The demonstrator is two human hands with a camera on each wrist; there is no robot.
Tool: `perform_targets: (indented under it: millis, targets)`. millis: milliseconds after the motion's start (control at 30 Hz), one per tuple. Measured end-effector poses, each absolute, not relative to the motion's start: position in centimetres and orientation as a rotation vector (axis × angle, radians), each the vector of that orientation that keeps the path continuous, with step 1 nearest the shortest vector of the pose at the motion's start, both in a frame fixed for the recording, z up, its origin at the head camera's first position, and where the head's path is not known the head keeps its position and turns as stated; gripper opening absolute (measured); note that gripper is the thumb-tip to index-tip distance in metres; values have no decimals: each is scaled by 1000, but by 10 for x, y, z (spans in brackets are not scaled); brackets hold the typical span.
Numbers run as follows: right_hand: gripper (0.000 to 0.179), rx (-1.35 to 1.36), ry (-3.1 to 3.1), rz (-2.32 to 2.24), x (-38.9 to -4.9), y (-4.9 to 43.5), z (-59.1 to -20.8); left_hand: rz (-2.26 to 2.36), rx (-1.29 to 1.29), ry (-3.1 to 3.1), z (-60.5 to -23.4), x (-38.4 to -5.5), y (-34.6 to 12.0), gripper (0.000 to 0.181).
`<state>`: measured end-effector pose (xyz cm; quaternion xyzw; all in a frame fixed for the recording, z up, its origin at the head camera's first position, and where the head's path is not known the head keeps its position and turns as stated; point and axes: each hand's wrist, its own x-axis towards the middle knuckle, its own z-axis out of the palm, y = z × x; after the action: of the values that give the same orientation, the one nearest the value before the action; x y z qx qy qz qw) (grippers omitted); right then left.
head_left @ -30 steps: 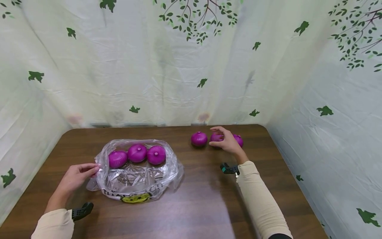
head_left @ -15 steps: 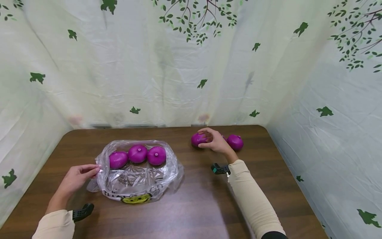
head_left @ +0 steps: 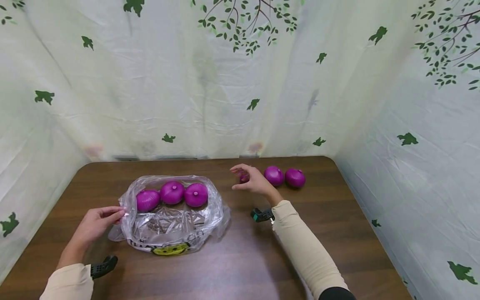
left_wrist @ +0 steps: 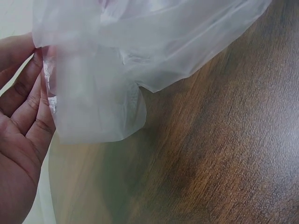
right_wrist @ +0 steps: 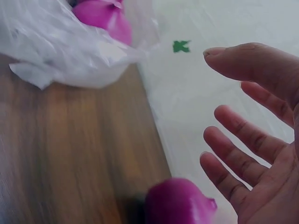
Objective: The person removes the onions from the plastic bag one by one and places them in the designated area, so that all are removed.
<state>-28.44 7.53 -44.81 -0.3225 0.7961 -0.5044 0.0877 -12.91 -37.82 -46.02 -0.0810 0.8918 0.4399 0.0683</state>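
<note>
So, step in hand, I'd judge: R hand (head_left: pixel 256 182) at the loose onions, w/ L hand (head_left: pixel 93 223) steadying the plastic bag (head_left: pixel 216 204). Next move prob. calls for my R fingers to curl in round the left-end onion (head_left: pixel 244 178), thumb on the near side, fingers on the far side, w/o knocking the middle loose onion (head_left: pixel 273 176) or, past it, the right-end onion (head_left: pixel 295 178). Skins look smooth & shiny, so I'd guess a full wrap beats a fingertip pinch, else it may roll.

Grip now: R hand holds nothing. Fingers spread & a bit bent, thumb well apart from them, gap facing the bag. Left-end onion's partly hidden behind that hand; can't tell if I'm touching it. R wrist view has one onion low down, nothing wrapped round it.

L hand's pinching the bag's left edge btwn thumb & fingertips, a light hold by the look of it.

Where stuff is: bag sits on the table (head_left: pixel 243 258), mouth up & spread. Inside, three bagged onions (head_left: pixel 172 192) in a row toward the far side, crumpled film in front of them. Other three sit outside, right of the bag, near the table's far edge.
</note>
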Motion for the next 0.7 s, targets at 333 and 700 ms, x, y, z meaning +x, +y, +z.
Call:
perform_targets:
  millis: [333,700]
  targets:
    - [57,-1008,2337,-1414,-274,46,-450,1298,-267,2681,-459,-129,-379,56]
    - [59,-988,2369,-1364,-269,21,-460,1314,-302,2658,-458,-127,-380,61]
